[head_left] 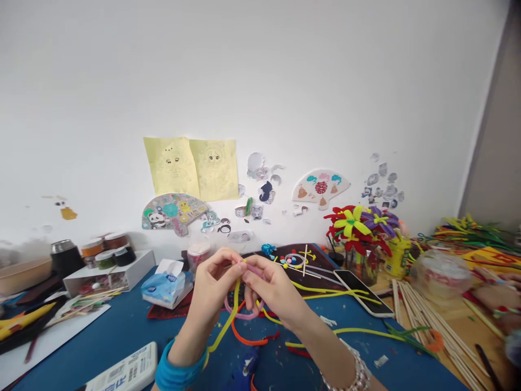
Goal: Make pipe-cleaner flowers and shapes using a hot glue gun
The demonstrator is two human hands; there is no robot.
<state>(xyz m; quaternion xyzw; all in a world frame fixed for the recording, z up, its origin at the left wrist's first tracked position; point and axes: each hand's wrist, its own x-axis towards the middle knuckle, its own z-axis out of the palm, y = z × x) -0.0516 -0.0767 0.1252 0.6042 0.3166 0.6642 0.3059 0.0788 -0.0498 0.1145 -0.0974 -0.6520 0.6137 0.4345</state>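
Observation:
Near the middle of the view, my left hand and my right hand meet with their fingertips pinched together. Between them is a yellow pipe cleaner, which hangs from my left fingers toward the wrist. A pink pipe cleaner passes through my right fingers and loops below both hands. How the two join is hidden by the fingertips. Under my hands an orange pipe cleaner lies curved on the blue tabletop. More yellow pipe cleaners lie to the right of my hands.
A tissue pack lies left, behind a white box. At right are a phone, wooden sticks and a vase of pipe-cleaner flowers. A dark mat holds beads. Another person's hand shows at far right.

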